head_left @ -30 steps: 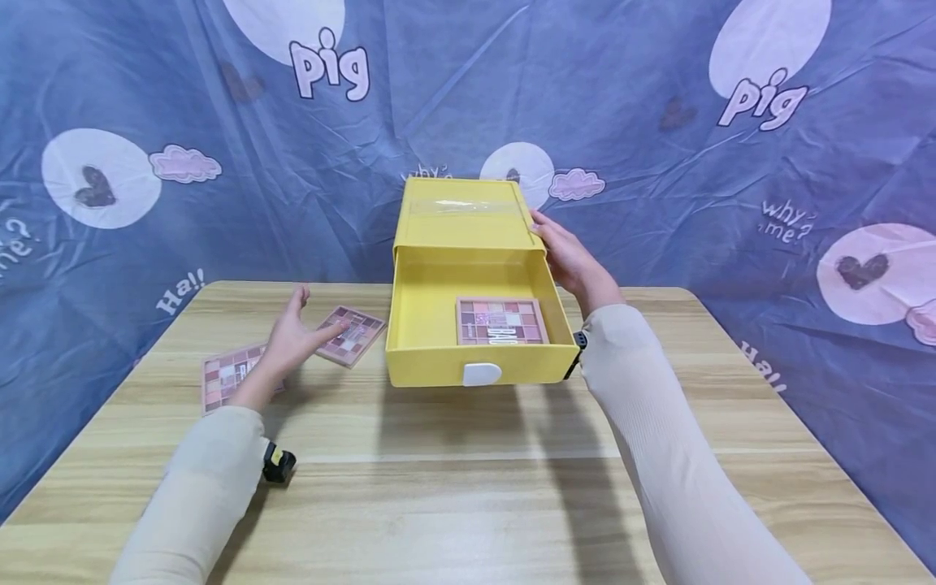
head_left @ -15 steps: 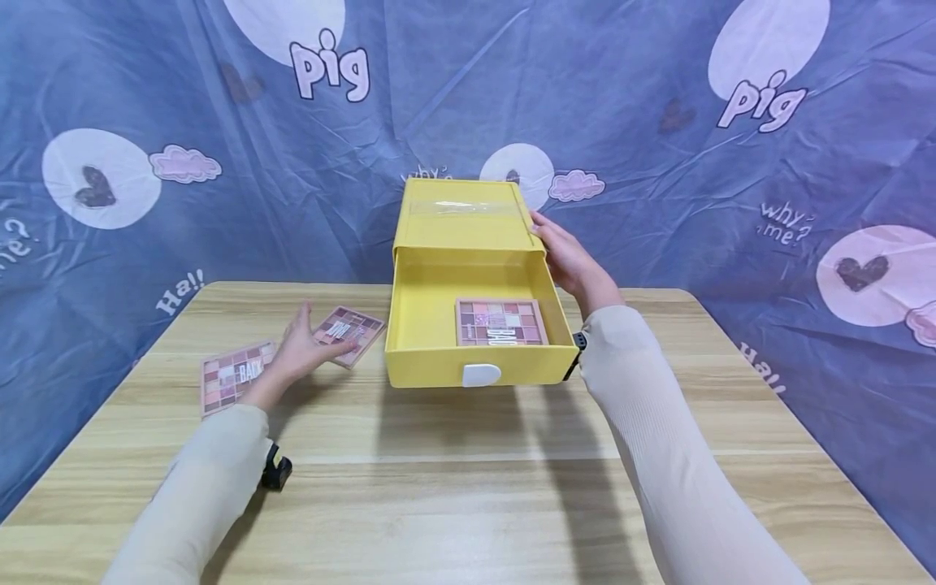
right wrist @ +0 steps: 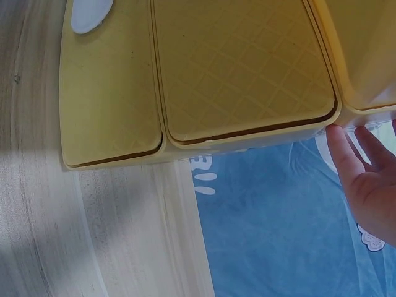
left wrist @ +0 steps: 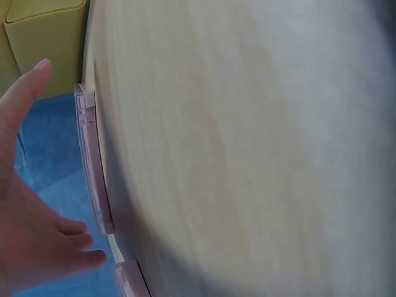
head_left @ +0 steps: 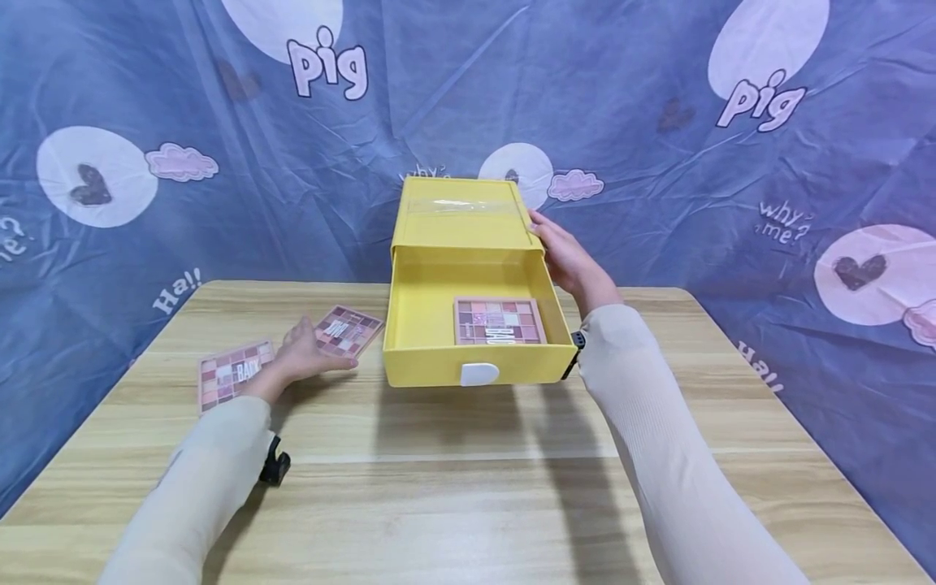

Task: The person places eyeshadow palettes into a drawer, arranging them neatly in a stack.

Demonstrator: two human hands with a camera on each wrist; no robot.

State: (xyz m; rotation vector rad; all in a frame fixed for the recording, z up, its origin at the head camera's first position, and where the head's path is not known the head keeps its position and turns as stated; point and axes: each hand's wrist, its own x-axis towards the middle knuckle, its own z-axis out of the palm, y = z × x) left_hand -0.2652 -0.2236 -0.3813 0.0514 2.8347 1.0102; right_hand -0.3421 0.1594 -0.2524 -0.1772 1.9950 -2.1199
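My left hand (head_left: 305, 354) reaches low over the table at the near left side of a pink eyeshadow palette (head_left: 345, 331), thumb and fingers spread apart. In the left wrist view, thumb and fingers stand on either side of that palette's edge (left wrist: 94, 164). A second eyeshadow palette (head_left: 228, 372) lies left of the hand, partly covered by the wrist. A third eyeshadow palette (head_left: 500, 322) lies in the pulled-out top drawer (head_left: 431, 367) of a yellow drawer cabinet (head_left: 461, 219). My right hand (head_left: 574, 258) rests against the cabinet's right side, its fingertips at the upper side wall in the right wrist view.
Below the pulled-out drawer, the right wrist view shows two closed drawer fronts, one being the middle drawer (right wrist: 244, 68). A white handle (head_left: 479, 374) sits on the top drawer's front. Behind the wooden table (head_left: 468, 512) hangs a blue printed cloth (head_left: 629, 97).
My left hand has lowered and come slightly nearer over the palette's near left edge, uncovering more of its face. The right hand, the cabinet and the drawer have stayed in place.
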